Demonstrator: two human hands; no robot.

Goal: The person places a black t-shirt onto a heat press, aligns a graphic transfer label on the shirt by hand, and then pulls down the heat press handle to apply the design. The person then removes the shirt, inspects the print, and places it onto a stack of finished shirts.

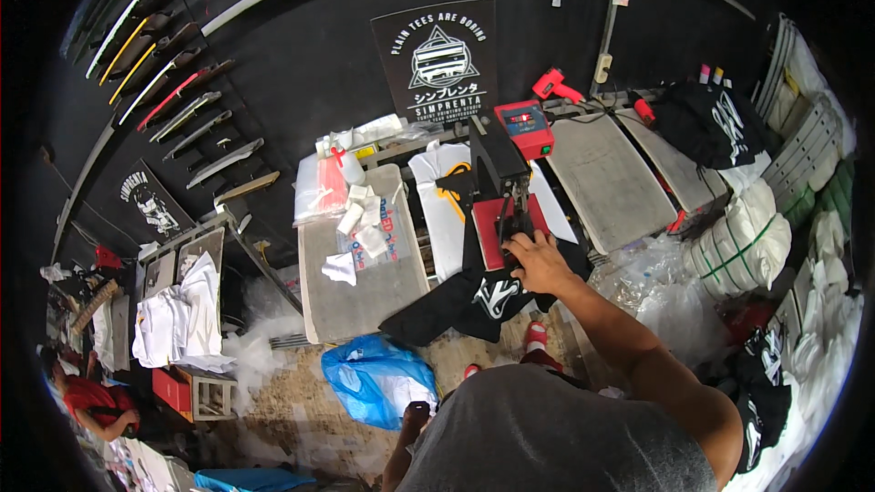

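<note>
I find the heat press just right of the frame's centre, its red plate set over a black T-shirt. The shirt hangs toward the lower middle, white print showing. I have the right hand on the press's black handle, fingers bent over it; I cannot tell whether they close around it. The left hand, at the lower middle beside a blue plastic bag, is mostly hidden from me, so I cannot tell its state.

Just left of the press I see a white shirt with a yellow print. Behind the press sits a red control box, with a red heat gun above and right of it. Farther left, a grey platen carries white blocks and a white bottle with a red top. Another grey platen lies right of centre.

At the right, I make out a white bundle tied with green cord. A black poster fills the upper middle, and a person in red appears at lower left.
</note>
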